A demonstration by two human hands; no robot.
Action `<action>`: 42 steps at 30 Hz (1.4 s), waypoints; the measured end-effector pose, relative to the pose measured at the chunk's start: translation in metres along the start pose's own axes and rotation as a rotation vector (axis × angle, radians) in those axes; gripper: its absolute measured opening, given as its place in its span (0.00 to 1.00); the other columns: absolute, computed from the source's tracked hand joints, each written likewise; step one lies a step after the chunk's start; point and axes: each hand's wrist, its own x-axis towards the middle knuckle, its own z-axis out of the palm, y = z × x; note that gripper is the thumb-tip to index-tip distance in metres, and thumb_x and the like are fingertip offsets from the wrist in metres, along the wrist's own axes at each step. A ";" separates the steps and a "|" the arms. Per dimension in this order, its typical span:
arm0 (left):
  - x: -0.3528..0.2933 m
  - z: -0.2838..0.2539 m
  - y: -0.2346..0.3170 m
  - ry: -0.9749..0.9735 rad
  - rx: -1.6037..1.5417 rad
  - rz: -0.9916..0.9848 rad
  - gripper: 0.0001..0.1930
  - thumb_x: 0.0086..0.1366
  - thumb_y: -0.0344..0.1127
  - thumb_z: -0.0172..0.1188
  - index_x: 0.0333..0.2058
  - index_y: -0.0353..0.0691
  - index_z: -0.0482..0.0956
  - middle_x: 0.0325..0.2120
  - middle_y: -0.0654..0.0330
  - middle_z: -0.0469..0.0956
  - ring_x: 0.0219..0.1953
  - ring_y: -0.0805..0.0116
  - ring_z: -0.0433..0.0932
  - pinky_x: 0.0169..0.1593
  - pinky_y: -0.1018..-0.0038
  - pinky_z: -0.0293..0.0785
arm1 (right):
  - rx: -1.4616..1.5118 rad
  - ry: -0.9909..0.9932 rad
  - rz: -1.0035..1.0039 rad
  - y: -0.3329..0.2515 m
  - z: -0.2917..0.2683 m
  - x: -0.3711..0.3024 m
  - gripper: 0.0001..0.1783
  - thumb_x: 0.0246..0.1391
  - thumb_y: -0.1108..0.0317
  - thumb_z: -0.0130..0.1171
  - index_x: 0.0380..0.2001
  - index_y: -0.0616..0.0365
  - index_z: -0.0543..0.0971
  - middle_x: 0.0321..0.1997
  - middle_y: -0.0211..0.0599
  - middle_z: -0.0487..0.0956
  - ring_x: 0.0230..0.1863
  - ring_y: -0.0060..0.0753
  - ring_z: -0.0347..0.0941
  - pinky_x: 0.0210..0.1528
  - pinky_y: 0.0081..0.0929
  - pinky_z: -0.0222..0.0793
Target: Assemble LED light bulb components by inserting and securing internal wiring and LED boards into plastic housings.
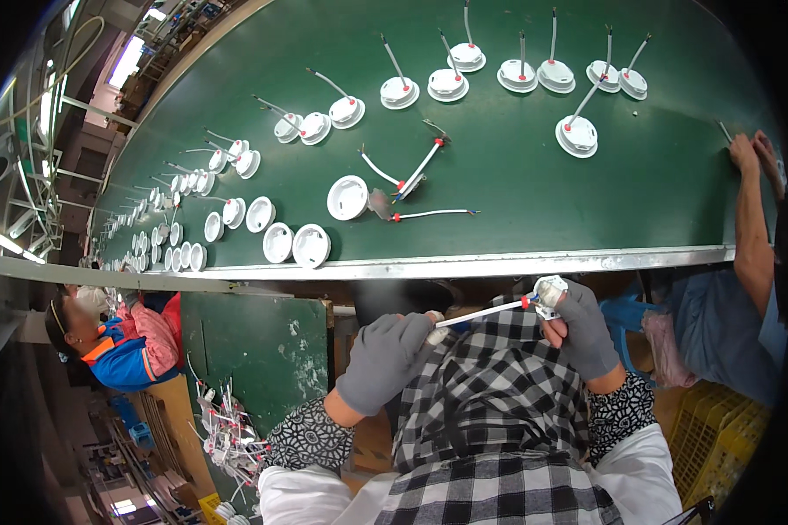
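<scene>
In front of my chest a white cable (484,313) runs between my two hands. My left hand (383,357), in a grey fingerless glove, is closed round its left end. A red ring (526,303) sits near the cable's right end, with thin blue wire beyond it. There, my right hand (587,334), gloved alike, pinches a small white plastic fitting (550,289); its inner side is partly hidden by the fingers. Just beyond my hands, on the green bench, lie loose cables with red rings (428,164) and a round white housing (348,198).
Rows of round white housings with upright cables (399,92) line the green bench (499,192), which has a metal front edge (517,265). A pile of cabled fittings (232,433) lies on a side board at left. A co-worker's hands (744,153) work at far right, near yellow crates (718,437).
</scene>
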 end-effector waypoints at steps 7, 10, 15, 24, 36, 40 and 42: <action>-0.010 -0.030 0.001 -0.268 0.026 0.294 0.13 0.55 0.35 0.58 0.41 0.45 0.76 0.20 0.64 0.72 0.24 0.67 0.75 0.25 0.73 0.72 | -0.236 -0.148 0.000 -0.023 -0.007 -0.011 0.13 0.57 0.65 0.53 0.25 0.64 0.77 0.11 0.24 0.66 0.11 0.14 0.59 0.14 0.16 0.53; -0.011 -0.042 -0.007 -0.341 -0.063 0.289 0.12 0.57 0.37 0.58 0.41 0.44 0.78 0.25 0.62 0.78 0.28 0.63 0.78 0.29 0.71 0.75 | -0.282 -0.242 0.005 -0.023 -0.014 -0.014 0.13 0.57 0.62 0.55 0.28 0.63 0.76 0.14 0.27 0.69 0.12 0.15 0.61 0.16 0.16 0.58; 0.024 -0.072 -0.105 -0.137 -0.219 -0.357 0.13 0.65 0.39 0.55 0.41 0.37 0.79 0.27 0.55 0.81 0.31 0.66 0.82 0.37 0.71 0.75 | 0.240 0.167 -0.232 -0.025 -0.042 -0.001 0.13 0.61 0.60 0.51 0.27 0.56 0.70 0.11 0.22 0.62 0.11 0.17 0.58 0.14 0.17 0.53; 0.088 -0.034 -0.211 -0.100 0.034 -0.332 0.15 0.62 0.38 0.53 0.44 0.38 0.76 0.36 0.48 0.80 0.37 0.53 0.79 0.43 0.64 0.73 | 0.103 -0.085 -0.200 -0.001 0.000 -0.013 0.17 0.64 0.59 0.49 0.24 0.58 0.70 0.11 0.24 0.62 0.12 0.17 0.58 0.16 0.17 0.53; 0.044 -0.016 -0.041 0.238 -1.066 -0.686 0.11 0.65 0.31 0.53 0.43 0.33 0.68 0.23 0.58 0.76 0.18 0.75 0.75 0.23 0.81 0.72 | -0.003 0.247 -0.728 0.010 0.046 -0.004 0.05 0.58 0.71 0.53 0.32 0.62 0.75 0.25 0.33 0.76 0.21 0.20 0.70 0.21 0.16 0.62; 0.040 0.019 0.015 0.061 -1.451 -0.763 0.14 0.66 0.38 0.53 0.43 0.33 0.68 0.25 0.57 0.76 0.22 0.72 0.78 0.25 0.79 0.75 | -0.490 0.063 -1.336 -0.001 0.064 0.013 0.11 0.43 0.77 0.66 0.32 0.60 0.75 0.27 0.38 0.77 0.24 0.33 0.72 0.25 0.26 0.67; 0.037 0.030 0.032 0.034 -1.483 -0.771 0.13 0.67 0.38 0.52 0.43 0.33 0.68 0.26 0.58 0.76 0.23 0.73 0.77 0.26 0.79 0.75 | -0.649 0.040 -1.440 -0.001 0.068 0.011 0.15 0.37 0.71 0.71 0.30 0.58 0.76 0.27 0.37 0.76 0.25 0.37 0.72 0.30 0.30 0.69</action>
